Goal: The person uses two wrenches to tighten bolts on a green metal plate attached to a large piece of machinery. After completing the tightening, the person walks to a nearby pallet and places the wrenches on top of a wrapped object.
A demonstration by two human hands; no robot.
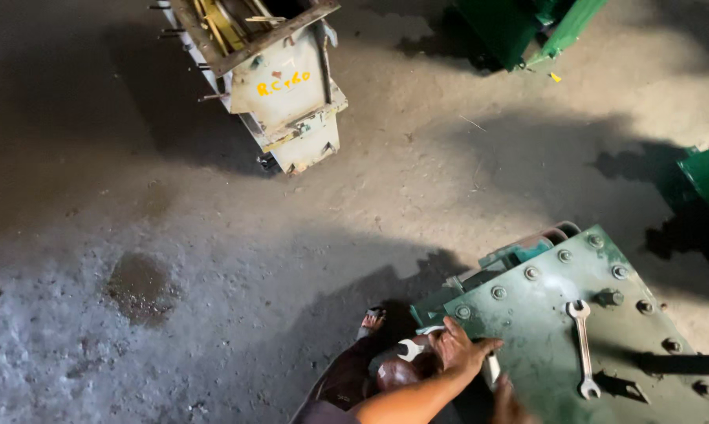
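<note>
Bolting step, judging by bolted green steel cover plate: my left hand grips white-ended spanner at its 9 o'clock edge; right hand barely visible, grip unclear. Next bolt needs spanner seated square.

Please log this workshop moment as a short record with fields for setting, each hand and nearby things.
Setting: dusty concrete floor, partly in shadow
Left hand: rests at the edge of a green bolted steel cover plate, by a wrench
Right hand: only partly in view at the bottom edge; grip unclear
On the plate: a double-ended spanner lying loose
Farther off: a grey metal housing
</note>
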